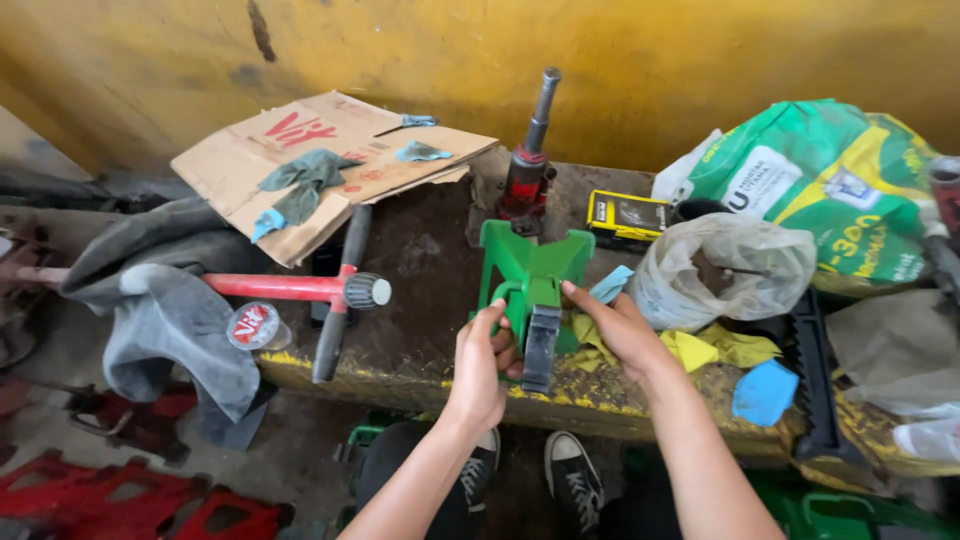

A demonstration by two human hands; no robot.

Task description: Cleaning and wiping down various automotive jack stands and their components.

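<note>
Green jack stand [530,270] with black post [541,348], red bottle jack [524,180], yellow rags [700,348], yellow wall [640,60]

Glossy green painted metal stand [530,265], matt brown cardboard [330,160], crinkled translucent plastic bag [725,270]

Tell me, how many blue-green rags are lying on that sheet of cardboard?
3. A large rag drapes over the front of the cardboard, a small rag lies near its right edge, and a tiny scrap sits behind that. Others could be hidden underneath.
</note>
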